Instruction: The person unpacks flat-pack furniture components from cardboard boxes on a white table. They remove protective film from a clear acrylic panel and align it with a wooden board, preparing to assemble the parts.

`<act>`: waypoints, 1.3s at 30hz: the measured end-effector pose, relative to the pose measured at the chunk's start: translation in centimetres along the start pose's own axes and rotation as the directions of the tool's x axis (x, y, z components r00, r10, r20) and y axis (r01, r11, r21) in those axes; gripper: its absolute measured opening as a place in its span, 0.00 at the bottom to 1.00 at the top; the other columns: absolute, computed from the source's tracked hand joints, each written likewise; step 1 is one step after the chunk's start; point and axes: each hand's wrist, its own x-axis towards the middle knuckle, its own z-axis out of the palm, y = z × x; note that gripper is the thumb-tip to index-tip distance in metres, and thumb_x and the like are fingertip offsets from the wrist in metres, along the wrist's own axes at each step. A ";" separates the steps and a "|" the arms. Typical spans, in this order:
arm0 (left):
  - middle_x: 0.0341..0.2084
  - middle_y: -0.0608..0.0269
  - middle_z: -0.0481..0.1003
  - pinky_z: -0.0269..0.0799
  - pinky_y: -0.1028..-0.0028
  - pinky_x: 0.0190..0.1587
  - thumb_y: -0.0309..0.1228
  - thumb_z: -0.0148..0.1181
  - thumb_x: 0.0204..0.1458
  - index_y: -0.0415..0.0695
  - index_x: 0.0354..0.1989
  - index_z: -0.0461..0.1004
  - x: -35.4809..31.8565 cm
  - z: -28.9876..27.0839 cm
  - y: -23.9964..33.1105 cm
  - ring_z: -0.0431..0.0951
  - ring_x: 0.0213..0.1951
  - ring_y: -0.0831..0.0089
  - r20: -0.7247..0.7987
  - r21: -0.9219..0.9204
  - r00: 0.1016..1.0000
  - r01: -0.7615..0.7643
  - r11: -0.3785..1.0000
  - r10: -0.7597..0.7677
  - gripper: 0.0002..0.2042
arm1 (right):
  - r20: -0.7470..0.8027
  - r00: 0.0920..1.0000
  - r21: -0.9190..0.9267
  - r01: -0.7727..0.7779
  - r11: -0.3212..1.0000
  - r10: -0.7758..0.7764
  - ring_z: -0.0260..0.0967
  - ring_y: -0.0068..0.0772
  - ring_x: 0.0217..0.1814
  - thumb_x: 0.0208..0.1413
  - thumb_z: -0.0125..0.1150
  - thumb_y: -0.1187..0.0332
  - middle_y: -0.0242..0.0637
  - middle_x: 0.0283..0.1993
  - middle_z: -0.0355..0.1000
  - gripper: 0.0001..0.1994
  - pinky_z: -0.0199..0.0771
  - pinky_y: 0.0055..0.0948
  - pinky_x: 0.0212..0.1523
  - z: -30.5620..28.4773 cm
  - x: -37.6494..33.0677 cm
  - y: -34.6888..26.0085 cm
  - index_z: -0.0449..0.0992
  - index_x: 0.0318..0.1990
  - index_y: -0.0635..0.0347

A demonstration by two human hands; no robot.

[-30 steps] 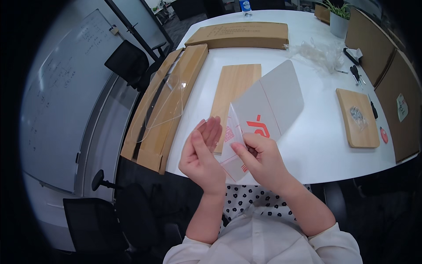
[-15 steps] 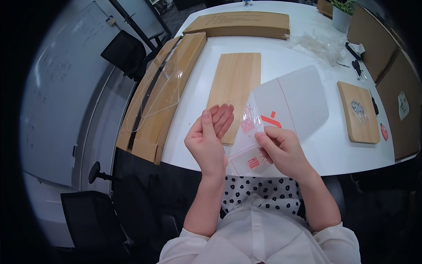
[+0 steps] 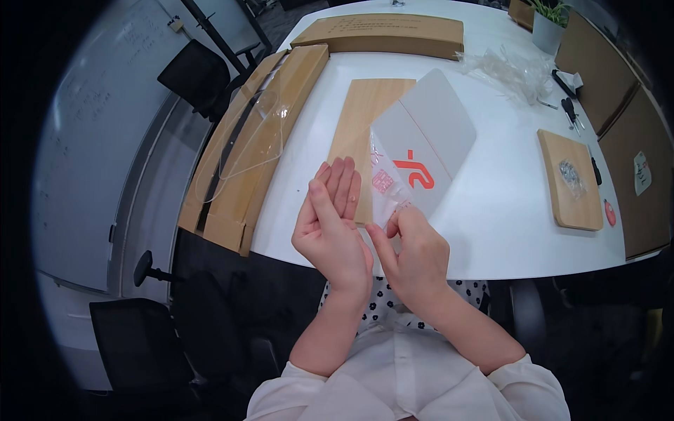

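We hold a clear plastic bag up over the near edge of the white tabletop, its lower corner pinched between the thumb and fingers of our right hand, which is closed tight on it. The bag is flat and translucent, with an orange mark near its middle and a small pinkish label beside that; it leans up and away from us, covering part of the light wooden board that lies flat on the tabletop behind it. Our left hand is beside the right, palm turned toward it, fingers straight, together and spread on nothing; whether its heel touches the right hand we cannot tell. To the left, long brown cardboard boxes run along the tabletop's edge with a clear plastic sheet draped over them, and another long carton lies across the far side. A heap of crumpled clear wrapping sits at the far right, near a potted plant and some dark tools. A smaller wooden board with a little bag of parts on it lies well apart to the right. Black chairs stand off to the left by a whiteboard.
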 end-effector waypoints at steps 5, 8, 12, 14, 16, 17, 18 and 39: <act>0.45 0.38 0.72 0.72 0.64 0.55 0.32 0.42 0.63 0.23 0.49 0.65 -0.3 0.4 -0.4 0.74 0.50 0.55 -0.006 0.014 0.999 -0.034 0.999 0.034 0.19 | -0.087 0.983 -0.091 0.152 0.984 -0.160 0.62 0.42 0.20 0.50 0.59 0.76 0.40 0.24 0.62 0.08 0.60 0.35 0.20 1.0 -0.1 0.1 0.64 0.27 0.62; 0.43 0.39 0.73 0.73 0.65 0.53 0.32 0.42 0.63 0.23 0.47 0.66 1.0 -0.4 -0.5 0.76 0.48 0.56 -0.047 0.061 0.998 -0.040 0.997 0.043 0.18 | -0.075 0.979 0.029 0.191 0.981 -0.188 0.62 0.45 0.21 0.51 0.57 0.77 0.42 0.24 0.62 0.08 0.61 0.36 0.20 1.2 0.1 0.7 0.63 0.27 0.63; 0.41 0.38 0.73 0.76 0.66 0.51 0.31 0.42 0.63 0.22 0.46 0.66 2.4 -2.0 -1.0 0.77 0.45 0.56 -0.028 0.088 0.998 0.061 0.994 -0.059 0.18 | 0.064 0.986 0.057 0.152 0.987 -0.155 0.62 0.41 0.21 0.54 0.54 0.77 0.43 0.23 0.61 0.08 0.62 0.34 0.21 -0.4 0.4 2.1 0.62 0.26 0.64; 0.41 0.37 0.73 0.76 0.66 0.50 0.30 0.42 0.63 0.21 0.45 0.66 3.5 -3.0 -1.2 0.77 0.45 0.56 -0.039 0.086 0.996 0.087 0.992 -0.084 0.18 | 0.127 0.989 0.124 0.063 0.990 -0.079 0.61 0.37 0.19 0.55 0.53 0.76 0.42 0.22 0.61 0.09 0.63 0.33 0.21 -2.2 0.8 3.0 0.62 0.25 0.65; 0.40 0.38 0.74 0.77 0.66 0.49 0.30 0.42 0.63 0.20 0.45 0.66 4.6 -3.7 -1.5 0.78 0.44 0.56 -0.013 0.104 0.988 0.152 0.983 -0.152 0.18 | 0.254 0.965 0.239 -0.131 0.962 0.068 0.63 0.27 0.21 0.59 0.50 0.75 0.38 0.22 0.63 0.09 0.66 0.26 0.22 -3.6 1.1 4.6 0.63 0.26 0.67; 0.40 0.38 0.74 0.77 0.66 0.49 0.30 0.42 0.63 0.20 0.45 0.66 5.2 -4.1 -1.8 0.78 0.44 0.56 0.009 0.098 0.980 0.195 0.976 -0.197 0.18 | 0.342 0.924 0.314 -0.286 0.905 0.173 0.66 0.28 0.25 0.59 0.50 0.74 0.38 0.23 0.64 0.08 0.66 0.26 0.23 -4.6 1.4 4.9 0.64 0.27 0.67; 0.40 0.38 0.74 0.77 0.66 0.49 0.29 0.42 0.63 0.20 0.45 0.66 5.5 -4.5 -2.1 0.78 0.44 0.56 0.033 0.093 0.970 0.237 0.967 -0.240 0.18 | 0.434 0.862 0.370 -0.436 0.821 0.262 0.70 0.28 0.28 0.59 0.49 0.74 0.38 0.24 0.64 0.08 0.67 0.26 0.23 -5.1 1.5 5.0 0.65 0.29 0.68; 0.40 0.37 0.74 0.79 0.71 0.41 0.23 0.47 0.59 0.28 0.49 0.61 1.2 -6.5 0.0 0.79 0.41 0.55 0.237 0.367 0.776 0.486 0.793 -0.585 0.13 | 0.055 0.994 0.494 0.059 0.867 -0.099 0.65 0.21 0.31 0.59 0.47 0.75 0.44 0.41 0.70 0.08 0.65 0.24 0.31 -2.6 1.9 4.5 0.68 0.28 0.68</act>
